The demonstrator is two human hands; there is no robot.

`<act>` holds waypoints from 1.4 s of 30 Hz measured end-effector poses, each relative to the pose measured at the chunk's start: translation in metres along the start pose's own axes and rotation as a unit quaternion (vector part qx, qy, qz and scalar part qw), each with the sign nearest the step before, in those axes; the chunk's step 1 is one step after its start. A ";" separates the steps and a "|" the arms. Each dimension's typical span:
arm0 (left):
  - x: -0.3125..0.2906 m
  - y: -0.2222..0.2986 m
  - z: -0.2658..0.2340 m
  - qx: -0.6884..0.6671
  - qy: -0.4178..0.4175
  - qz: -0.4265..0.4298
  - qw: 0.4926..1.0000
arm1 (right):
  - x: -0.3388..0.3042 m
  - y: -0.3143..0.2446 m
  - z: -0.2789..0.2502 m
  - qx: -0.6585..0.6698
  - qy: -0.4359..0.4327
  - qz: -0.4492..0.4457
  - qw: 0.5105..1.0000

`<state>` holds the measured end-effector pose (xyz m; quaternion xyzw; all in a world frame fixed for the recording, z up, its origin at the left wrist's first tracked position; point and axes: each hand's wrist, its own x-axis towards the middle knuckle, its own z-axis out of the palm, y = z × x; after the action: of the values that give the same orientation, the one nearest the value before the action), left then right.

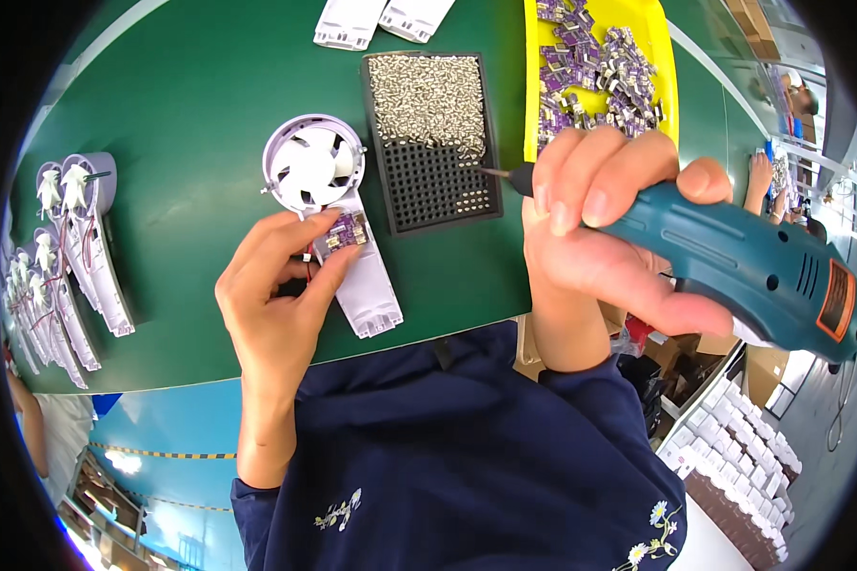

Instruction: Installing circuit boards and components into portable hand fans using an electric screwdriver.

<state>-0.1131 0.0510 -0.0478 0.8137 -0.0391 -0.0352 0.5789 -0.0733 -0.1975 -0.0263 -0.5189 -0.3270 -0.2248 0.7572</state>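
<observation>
Between the thumb and fingers of my left hand [281, 281] is a small purple circuit board [346, 231], held at the handle of a white handheld fan housing [371, 290]. The housing lies on the green table with its white fan blades [312, 164] facing up. A red wire shows beside my fingers. My right hand [609, 224] is wrapped round a teal electric screwdriver [705, 238]. Its bit [495, 172] points left, over the black screw tray [432, 228]. Small silver screws [427, 95] heap the tray's far half, and a few sit in holes near its right corner.
A yellow bin [671, 86] with many purple boards [600, 62] stands at the far right. Several fan housings with blades [76, 228] lie at the left. Two white casing parts [348, 21] lie at the far edge. Other people's hands [760, 179] show at the right.
</observation>
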 end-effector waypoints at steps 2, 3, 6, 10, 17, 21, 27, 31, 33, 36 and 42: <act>-0.002 -0.002 0.000 -0.002 0.009 0.005 1.000 | 0.001 0.005 -0.002 0.011 -0.009 -0.008 1.000; -0.002 0.000 -0.001 0.009 0.005 -0.003 1.000 | 0.003 0.007 0.001 0.005 0.007 -0.009 1.000; -0.002 -0.002 0.001 -0.003 0.015 0.006 1.000 | 0.002 0.008 0.002 -0.004 0.024 0.000 1.000; -0.002 -0.003 0.001 -0.005 0.008 0.002 1.000 | -0.001 0.014 0.004 -0.007 0.046 -0.006 0.999; -0.001 -0.003 -0.001 -0.007 0.010 0.003 1.000 | 0.001 0.024 0.013 -0.006 0.084 -0.020 0.996; -0.001 0.000 -0.002 -0.017 0.006 -0.007 1.000 | 0.001 0.025 0.018 0.008 0.097 -0.047 0.994; -0.001 0.002 0.001 -0.018 0.012 -0.010 1.000 | 0.001 0.025 0.016 0.001 0.086 -0.053 0.995; 0.000 0.000 -0.001 -0.028 0.020 0.006 0.999 | 0.000 0.020 0.019 -0.007 0.086 -0.044 0.995; -0.001 -0.001 -0.003 -0.011 0.003 0.005 1.000 | 0.001 0.013 0.023 0.009 0.087 -0.044 0.995; 0.000 -0.002 -0.003 -0.006 0.017 0.019 1.000 | 0.012 -0.006 0.029 -0.013 0.008 -0.007 1.000; 0.001 -0.002 -0.002 -0.032 0.013 0.033 0.999 | 0.012 -0.023 0.080 0.036 0.003 0.057 0.998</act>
<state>-0.1119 0.0529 -0.0490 0.7935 -0.0571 -0.0072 0.6058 -0.1016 -0.1307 0.0170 -0.5084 -0.3026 -0.1711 0.7879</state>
